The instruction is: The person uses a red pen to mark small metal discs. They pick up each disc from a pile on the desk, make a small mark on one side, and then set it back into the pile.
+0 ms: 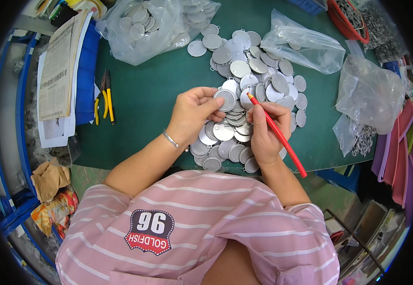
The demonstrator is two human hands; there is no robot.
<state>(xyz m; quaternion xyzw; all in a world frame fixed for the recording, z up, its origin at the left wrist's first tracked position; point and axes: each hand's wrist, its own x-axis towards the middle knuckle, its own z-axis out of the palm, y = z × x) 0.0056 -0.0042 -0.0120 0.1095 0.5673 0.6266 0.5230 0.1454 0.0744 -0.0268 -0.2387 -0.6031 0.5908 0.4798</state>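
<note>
Between thumb and fingers, my left hand (194, 111) pinches a round grey metal disc (226, 100) with small tabs at its rim, its face turned up. My right hand (270, 130) grips a red pencil (282, 137), slanted so that its tip points up and left, a little to the right of the disc. Beneath and around both hands spreads a heap of similar metal discs (240, 69), some shiny and some dull, overlapping each other. The discs right under my hands are partly hidden.
A plastic bag of discs (135, 35) lies at the back left; another clear bag (306, 47) lies at the back right. Pliers with yellow handles (106, 102) rest beside a blue bin (88, 71). A red basket (349, 23) and a crumpled bag (370, 92) occupy the right side.
</note>
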